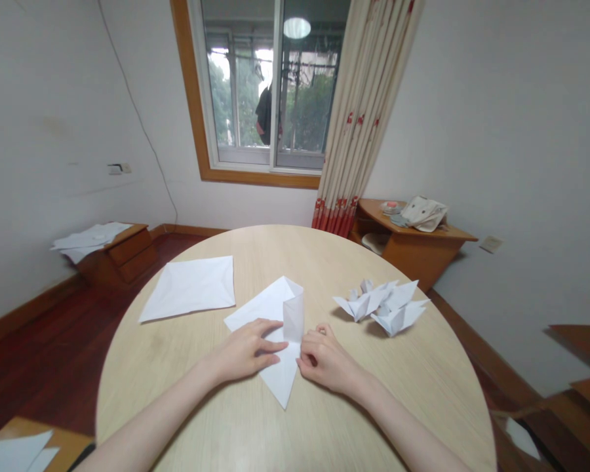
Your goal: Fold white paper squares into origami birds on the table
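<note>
A partly folded sheet of white paper point(270, 305) lies on the round wooden table, with one flap folded over along its right side and a point toward me. My left hand point(253, 347) rests flat on the paper, fingers spread, pressing its left part. At the paper's right edge, my right hand point(327, 357) is curled with its fingers bent in, touching the fold. Whether those fingers pinch the paper's edge is hidden. Several folded paper figures point(391, 307) stand to the right of my hands.
A stack of white paper point(191, 285) lies at the table's left. The round table point(236, 432) ends in a curved edge. Behind it are a small cabinet point(132, 252) with papers and a corner desk point(423, 242) with a cloth bag point(425, 213).
</note>
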A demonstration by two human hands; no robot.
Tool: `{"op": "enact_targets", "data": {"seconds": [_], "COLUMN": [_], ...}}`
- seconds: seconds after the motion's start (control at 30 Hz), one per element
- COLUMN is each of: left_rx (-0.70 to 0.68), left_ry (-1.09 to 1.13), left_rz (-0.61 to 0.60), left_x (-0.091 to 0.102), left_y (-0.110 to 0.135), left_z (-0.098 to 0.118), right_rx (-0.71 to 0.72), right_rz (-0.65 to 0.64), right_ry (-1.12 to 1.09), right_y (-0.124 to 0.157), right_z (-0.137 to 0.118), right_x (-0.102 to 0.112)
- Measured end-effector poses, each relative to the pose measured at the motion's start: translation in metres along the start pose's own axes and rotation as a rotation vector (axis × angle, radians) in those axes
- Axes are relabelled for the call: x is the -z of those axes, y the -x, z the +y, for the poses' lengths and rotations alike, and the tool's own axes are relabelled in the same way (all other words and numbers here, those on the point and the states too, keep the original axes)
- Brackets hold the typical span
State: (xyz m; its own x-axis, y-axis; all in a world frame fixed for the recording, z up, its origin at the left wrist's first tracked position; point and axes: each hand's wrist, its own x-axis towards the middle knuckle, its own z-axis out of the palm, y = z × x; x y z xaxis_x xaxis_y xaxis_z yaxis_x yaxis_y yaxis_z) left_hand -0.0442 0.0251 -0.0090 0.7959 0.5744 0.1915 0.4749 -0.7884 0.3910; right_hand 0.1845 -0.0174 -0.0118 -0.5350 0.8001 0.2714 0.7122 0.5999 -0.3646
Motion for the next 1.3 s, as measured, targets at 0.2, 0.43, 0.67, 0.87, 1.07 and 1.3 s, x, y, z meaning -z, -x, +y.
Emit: {"op": "enact_targets", "data": {"seconds": [0.2,0.43,0.67,0.87,1.07,1.3], "left_rx": [-0.011,-0.016,-0.012,-0.022,-0.008,0.011], "left_ry": [-0.004,-0.020,-0.007,0.014,0.017,0.036], "left_rz": [0.015,0.013,0.015,0.035,0.023,0.014], "left_x": [-0.002,-0.002,-0.003,-0.003,-0.002,-0.001], "left_y": [0.000,0.000,0.001,0.000,-0.001,-0.001], "left_z": [-0.001,-0.002,-0.003,-0.004,-0.004,-0.003], "right_rx": [0.010,0.041,0.093,0.101,0.083,0.079], "right_rz": [-0.066,-0.134,-0.146,-0.198,-0.236,-0.204], "right_ry": [-0.048,-0.074,-0.163,-0.232,-0.269,-0.272], "right_y": [0.001,0.003,0.005,0.005,0.005,0.005], "right_z": [-0.007,-0.016,-0.020,-0.028,-0.033,-0.031], "right_x": [0.001,0.002,-0.005,-0.001,0.001,0.000]}}
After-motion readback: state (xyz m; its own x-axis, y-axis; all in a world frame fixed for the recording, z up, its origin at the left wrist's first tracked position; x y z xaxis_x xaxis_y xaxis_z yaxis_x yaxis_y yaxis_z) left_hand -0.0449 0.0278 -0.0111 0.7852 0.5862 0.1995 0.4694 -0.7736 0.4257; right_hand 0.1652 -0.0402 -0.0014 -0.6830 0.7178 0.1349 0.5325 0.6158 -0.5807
